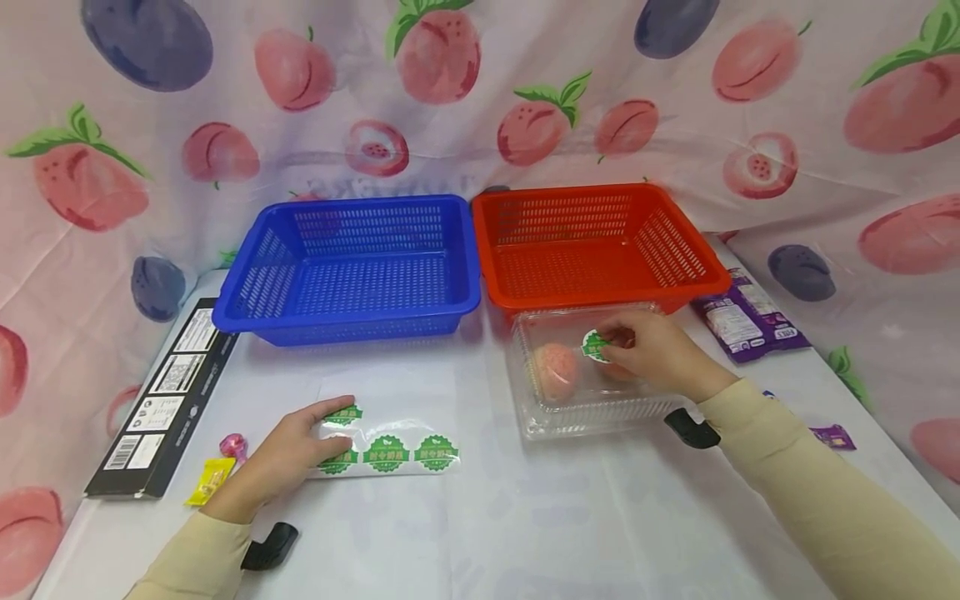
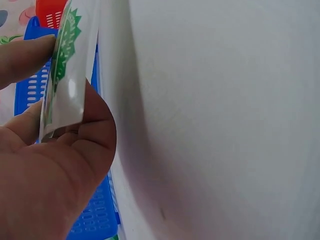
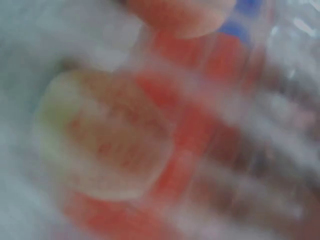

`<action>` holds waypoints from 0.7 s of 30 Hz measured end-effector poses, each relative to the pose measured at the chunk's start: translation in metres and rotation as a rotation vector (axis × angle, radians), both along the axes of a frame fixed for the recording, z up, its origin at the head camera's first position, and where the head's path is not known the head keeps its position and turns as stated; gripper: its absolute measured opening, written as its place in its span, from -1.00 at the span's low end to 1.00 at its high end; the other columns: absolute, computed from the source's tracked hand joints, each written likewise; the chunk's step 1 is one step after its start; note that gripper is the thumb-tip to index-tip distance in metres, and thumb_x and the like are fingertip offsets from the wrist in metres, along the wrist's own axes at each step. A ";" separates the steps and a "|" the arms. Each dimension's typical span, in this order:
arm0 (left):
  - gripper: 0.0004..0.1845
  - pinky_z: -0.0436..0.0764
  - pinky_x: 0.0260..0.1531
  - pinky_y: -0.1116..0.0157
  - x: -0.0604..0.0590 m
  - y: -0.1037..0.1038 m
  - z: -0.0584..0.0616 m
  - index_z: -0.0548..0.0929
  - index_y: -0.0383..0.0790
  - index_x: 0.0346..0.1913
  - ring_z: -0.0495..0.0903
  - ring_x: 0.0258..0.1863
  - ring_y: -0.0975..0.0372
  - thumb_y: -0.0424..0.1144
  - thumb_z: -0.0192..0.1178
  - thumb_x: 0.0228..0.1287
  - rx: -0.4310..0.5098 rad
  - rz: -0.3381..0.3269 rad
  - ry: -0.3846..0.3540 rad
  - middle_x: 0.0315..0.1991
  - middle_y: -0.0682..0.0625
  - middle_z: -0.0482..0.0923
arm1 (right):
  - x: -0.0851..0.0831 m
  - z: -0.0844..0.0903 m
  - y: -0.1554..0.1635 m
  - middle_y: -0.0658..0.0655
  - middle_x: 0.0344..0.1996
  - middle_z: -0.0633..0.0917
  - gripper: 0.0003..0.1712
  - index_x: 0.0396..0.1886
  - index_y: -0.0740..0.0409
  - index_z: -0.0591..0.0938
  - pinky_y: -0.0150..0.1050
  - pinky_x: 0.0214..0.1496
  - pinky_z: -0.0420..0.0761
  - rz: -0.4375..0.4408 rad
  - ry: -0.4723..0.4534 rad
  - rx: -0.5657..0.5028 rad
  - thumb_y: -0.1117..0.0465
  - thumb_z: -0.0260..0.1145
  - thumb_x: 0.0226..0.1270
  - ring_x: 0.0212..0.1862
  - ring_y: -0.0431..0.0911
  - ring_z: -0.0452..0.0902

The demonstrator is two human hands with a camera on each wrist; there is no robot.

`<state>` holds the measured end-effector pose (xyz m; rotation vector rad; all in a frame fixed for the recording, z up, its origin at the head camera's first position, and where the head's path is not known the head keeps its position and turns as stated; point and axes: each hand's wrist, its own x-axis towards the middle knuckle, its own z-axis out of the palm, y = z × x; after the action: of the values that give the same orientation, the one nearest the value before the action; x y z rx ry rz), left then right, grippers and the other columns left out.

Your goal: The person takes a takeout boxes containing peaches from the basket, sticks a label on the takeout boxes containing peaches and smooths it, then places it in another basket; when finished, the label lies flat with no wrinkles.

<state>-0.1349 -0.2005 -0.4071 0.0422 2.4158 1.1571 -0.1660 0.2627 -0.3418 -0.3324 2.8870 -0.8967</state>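
Observation:
My left hand (image 1: 288, 458) pinches the left end of a sheet of round green-and-white stickers (image 1: 411, 452) lying on the white table. Up close in the left wrist view, that sheet (image 2: 70, 95) bends between thumb and fingers. Over on the right, a lidded clear plastic box (image 1: 585, 415) contains peach-like fruits (image 1: 557, 371); one is partly hidden by my right hand (image 1: 651, 350). Between its thumb and fingertips that hand holds a single round green sticker (image 1: 594, 345) by the edge, at the lid. The right wrist view is blurred, showing a pinkish fruit (image 3: 107, 135) through plastic.
Behind the work stand a blue basket (image 1: 352, 321) and a red basket (image 1: 607, 296), side by side. A long black box (image 1: 161, 400), a yellow packet (image 1: 211, 481) and a pink lollipop (image 1: 233, 447) lie left. Purple snack bags (image 1: 750, 321) lie at right.

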 end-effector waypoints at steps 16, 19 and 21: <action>-0.29 0.02 0.36 -0.30 0.004 -0.002 0.001 0.35 -0.24 0.47 0.09 0.43 -0.30 -0.26 0.32 0.27 -0.036 0.005 0.061 0.45 -0.41 0.17 | -0.006 -0.003 -0.009 0.09 -0.19 0.70 -0.70 0.03 0.23 0.67 -0.04 0.06 0.66 0.069 -0.052 -0.045 0.31 0.40 0.32 -0.13 -0.01 0.59; -0.31 0.06 0.35 -0.30 0.004 -0.002 0.001 0.36 -0.26 0.46 0.13 0.41 -0.30 -0.27 0.31 0.28 -0.051 0.000 0.066 0.43 -0.42 0.20 | -0.005 -0.002 -0.008 0.07 -0.19 0.70 -0.70 0.03 0.24 0.67 -0.04 0.07 0.65 0.090 -0.055 -0.055 0.33 0.40 0.30 -0.13 -0.02 0.59; -0.31 0.14 0.33 -0.29 0.004 -0.002 0.002 0.37 -0.28 0.45 0.21 0.35 -0.29 -0.26 0.32 0.28 -0.066 -0.006 0.073 0.40 -0.42 0.24 | -0.004 -0.002 -0.006 0.06 -0.19 0.69 -0.69 0.02 0.24 0.67 -0.03 0.08 0.65 0.115 -0.053 -0.064 0.34 0.42 0.29 -0.14 -0.03 0.58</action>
<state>-0.1312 -0.2024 -0.4053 0.0724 2.5148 1.0900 -0.1695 0.2569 -0.3436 -0.4671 2.7638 -0.9640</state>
